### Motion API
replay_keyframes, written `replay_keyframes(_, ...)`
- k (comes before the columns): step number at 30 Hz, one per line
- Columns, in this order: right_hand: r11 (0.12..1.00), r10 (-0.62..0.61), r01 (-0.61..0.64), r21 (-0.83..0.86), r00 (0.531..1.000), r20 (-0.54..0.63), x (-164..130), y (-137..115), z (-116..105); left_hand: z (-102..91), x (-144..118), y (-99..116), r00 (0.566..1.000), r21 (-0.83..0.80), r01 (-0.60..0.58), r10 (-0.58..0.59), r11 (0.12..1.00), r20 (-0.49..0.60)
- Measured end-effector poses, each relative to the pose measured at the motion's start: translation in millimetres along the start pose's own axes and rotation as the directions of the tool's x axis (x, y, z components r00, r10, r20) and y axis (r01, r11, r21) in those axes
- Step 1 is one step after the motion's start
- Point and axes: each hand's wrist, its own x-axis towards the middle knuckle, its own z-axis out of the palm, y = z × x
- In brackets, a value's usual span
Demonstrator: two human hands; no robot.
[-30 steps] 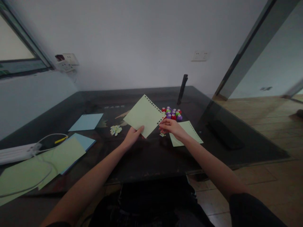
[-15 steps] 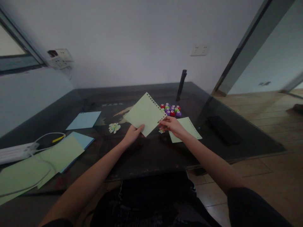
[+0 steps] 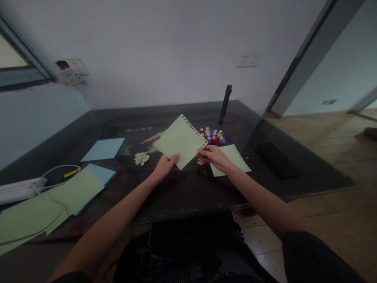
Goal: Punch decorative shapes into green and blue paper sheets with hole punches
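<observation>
A pale green sheet of loose-leaf paper [image 3: 181, 139] with punched holes along one edge is held up over the table, turned cornerwise. My left hand [image 3: 165, 167] grips its lower left edge, thumb on top and fingers hidden beneath. At the right corner, by the holes, my right hand [image 3: 216, 156] pinches the sheet between thumb and fingers. Behind that corner sits a cluster of red, purple and green eyeball-like pieces [image 3: 214, 139]. Another punched green sheet [image 3: 234, 157] lies under and beside my right wrist. Small pale pieces [image 3: 141, 158] are heaped left of the held sheet.
A blue sheet [image 3: 103, 149] lies at the left, with more green paper [image 3: 67, 194] and a white power strip [image 3: 20, 190] with a cable nearer me. An upright black object [image 3: 225, 104] stands at the back. A dark flat object [image 3: 277, 160] lies on the right.
The view has shifted very slightly. Both hands keep hold of the green sheet in nearly the same place.
</observation>
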Motion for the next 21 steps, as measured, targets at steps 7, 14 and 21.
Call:
replay_keyframes(7,0.998,-0.004,0.001,0.055,0.999,0.054,-0.7,2.0,0.8,-0.8,1.5,-4.0,1.000,-0.022,-0.019,0.019,1.000,0.013)
replay_keyframes(14,0.996,-0.023,0.018,0.082,0.998,0.061,-1.6,2.5,2.8,-1.8,4.7,-3.3,0.999,-0.086,0.018,-0.015,0.996,0.031)
replay_keyframes(21,0.999,-0.016,0.018,0.032,0.998,-0.058,-4.7,0.6,9.3,-35.0,13.4,17.2,0.763,0.216,-0.318,0.384,0.923,-0.520)
